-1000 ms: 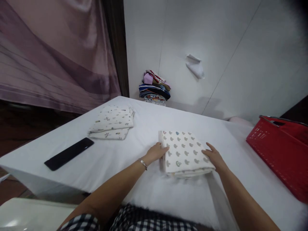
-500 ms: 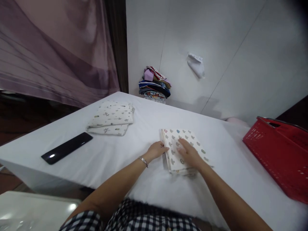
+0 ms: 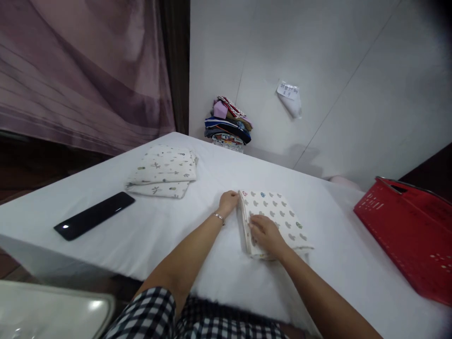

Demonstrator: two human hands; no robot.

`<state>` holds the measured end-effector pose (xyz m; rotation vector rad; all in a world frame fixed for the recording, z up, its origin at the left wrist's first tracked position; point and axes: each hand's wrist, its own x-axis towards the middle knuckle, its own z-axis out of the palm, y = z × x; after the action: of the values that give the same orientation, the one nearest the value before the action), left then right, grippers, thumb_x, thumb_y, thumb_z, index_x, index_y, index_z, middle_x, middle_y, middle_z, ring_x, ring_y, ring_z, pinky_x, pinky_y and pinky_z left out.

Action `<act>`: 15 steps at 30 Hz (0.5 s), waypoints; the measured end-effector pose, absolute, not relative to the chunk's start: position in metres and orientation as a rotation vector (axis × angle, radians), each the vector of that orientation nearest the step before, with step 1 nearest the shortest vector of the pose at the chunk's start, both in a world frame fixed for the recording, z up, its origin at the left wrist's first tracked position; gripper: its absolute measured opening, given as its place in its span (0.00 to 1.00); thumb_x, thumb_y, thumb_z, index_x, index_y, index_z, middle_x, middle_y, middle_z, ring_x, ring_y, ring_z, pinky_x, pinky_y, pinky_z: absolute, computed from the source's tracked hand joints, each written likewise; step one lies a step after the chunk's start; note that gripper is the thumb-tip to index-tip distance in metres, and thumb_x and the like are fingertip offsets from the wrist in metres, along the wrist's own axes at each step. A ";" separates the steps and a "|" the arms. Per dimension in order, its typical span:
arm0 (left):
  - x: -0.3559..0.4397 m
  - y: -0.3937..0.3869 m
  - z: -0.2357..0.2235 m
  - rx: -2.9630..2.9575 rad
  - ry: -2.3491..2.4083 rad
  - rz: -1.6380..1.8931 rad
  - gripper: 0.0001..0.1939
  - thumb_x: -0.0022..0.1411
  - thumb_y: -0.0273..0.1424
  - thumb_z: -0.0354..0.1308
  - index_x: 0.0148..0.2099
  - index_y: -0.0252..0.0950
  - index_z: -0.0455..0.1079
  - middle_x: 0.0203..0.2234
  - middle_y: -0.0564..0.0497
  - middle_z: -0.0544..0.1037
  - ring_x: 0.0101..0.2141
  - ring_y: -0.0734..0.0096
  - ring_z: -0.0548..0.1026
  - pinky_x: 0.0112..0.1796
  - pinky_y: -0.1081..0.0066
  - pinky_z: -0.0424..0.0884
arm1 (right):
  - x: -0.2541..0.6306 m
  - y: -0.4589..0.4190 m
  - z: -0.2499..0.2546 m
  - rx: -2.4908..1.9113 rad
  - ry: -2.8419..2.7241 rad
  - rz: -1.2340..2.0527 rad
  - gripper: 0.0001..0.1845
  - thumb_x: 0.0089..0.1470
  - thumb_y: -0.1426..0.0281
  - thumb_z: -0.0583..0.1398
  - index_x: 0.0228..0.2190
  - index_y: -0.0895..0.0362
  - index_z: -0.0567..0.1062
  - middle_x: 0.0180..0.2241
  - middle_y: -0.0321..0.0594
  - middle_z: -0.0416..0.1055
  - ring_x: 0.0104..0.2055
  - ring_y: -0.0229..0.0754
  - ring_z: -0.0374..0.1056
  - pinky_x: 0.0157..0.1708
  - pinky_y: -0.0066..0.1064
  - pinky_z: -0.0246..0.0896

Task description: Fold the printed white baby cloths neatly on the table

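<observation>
A folded white cloth (image 3: 278, 207) printed with grey mouse-head shapes and a few coloured ones lies flat on the white-covered table (image 3: 219, 174). At its far left corner, my left hand (image 3: 229, 202) has its fingers closed on the edge; the fingertips are partly hidden. My right hand (image 3: 266, 233) rests on top of the cloth near its left side, fingers bent a little and thumb apart. Further left lies a second folded white cloth (image 3: 162, 167) with a small plant print, its layers slightly uneven.
A long black glossy panel (image 3: 95, 216) lies at the table's left. The red plastic basket (image 3: 399, 235) stands on the right. Against the wall is a stack of folded fabrics (image 3: 228, 125). A paper note (image 3: 289, 96) hangs on the wall; a white surface (image 3: 52, 310) is at lower left.
My left hand has moved away from me along the cloth's left edge to its far corner. My right hand has slid left and nearer to me on the cloth.
</observation>
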<state>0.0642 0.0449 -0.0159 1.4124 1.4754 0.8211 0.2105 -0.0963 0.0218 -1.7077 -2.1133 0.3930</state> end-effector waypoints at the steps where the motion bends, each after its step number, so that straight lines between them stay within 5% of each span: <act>1: 0.065 0.048 -0.018 1.424 1.486 0.856 0.13 0.59 0.29 0.53 0.44 0.33 0.74 0.38 0.46 0.79 0.35 0.70 0.77 0.37 0.73 0.71 | 0.208 -0.092 0.025 -1.742 -2.063 0.378 0.15 0.60 0.63 0.52 0.41 0.54 0.75 0.45 0.41 0.73 0.48 0.42 0.66 0.48 0.32 0.57; 8: 0.064 0.065 -0.026 1.584 1.438 0.972 0.21 0.58 0.24 0.52 0.55 0.35 0.69 0.53 0.47 0.72 0.53 0.69 0.69 0.55 0.71 0.61 | 0.182 -0.058 0.034 -2.116 -2.035 0.314 0.17 0.59 0.60 0.53 0.45 0.57 0.70 0.35 0.41 0.74 0.37 0.43 0.69 0.34 0.30 0.54; 15: 0.063 0.072 -0.032 1.747 1.313 0.922 0.21 0.59 0.23 0.49 0.52 0.40 0.72 0.52 0.53 0.74 0.52 0.71 0.70 0.55 0.72 0.61 | 0.177 -0.047 0.027 -2.242 -2.053 0.258 0.11 0.60 0.65 0.51 0.41 0.57 0.69 0.34 0.42 0.75 0.37 0.44 0.70 0.31 0.30 0.50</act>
<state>0.0633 0.0724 -0.0317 1.7474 1.3131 0.9223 0.1774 -0.0465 0.0270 -2.2421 -2.0525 0.2577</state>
